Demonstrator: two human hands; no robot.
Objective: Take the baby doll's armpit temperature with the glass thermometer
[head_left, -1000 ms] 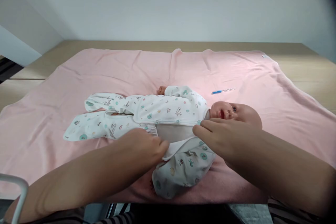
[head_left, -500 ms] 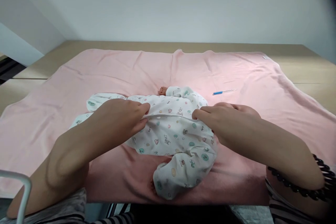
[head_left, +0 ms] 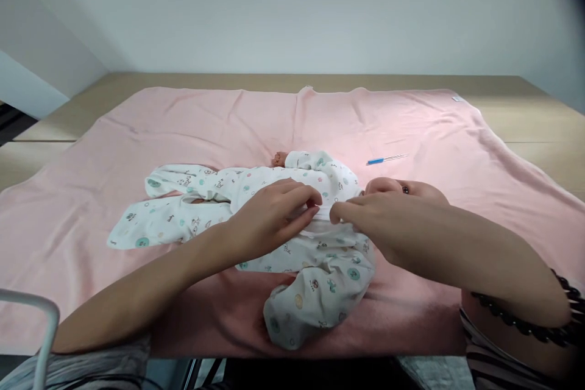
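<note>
A baby doll [head_left: 414, 190] lies on its back on a pink blanket [head_left: 228, 122], head to the right. It wears a white printed romper [head_left: 256, 186]. My left hand [head_left: 274, 213] pinches the edge of the romper's front flap at the chest. My right hand [head_left: 379, 222] pinches the same edge close beside it, fingertips almost meeting, and covers the doll's chin. The near sleeve [head_left: 315, 298] hangs toward the table's front edge.
A thin blue-tipped thermometer [head_left: 386, 159] lies on the blanket beyond the doll's head. The blanket covers a wooden table [head_left: 525, 103] against a white wall. A white metal rail [head_left: 41, 329] shows at the lower left. A dark bead bracelet [head_left: 539, 323] is on my right wrist.
The front flap was open, then pulled over the doll's belly. My left hand has slid right along the flap edge toward my right hand at the chest.
</note>
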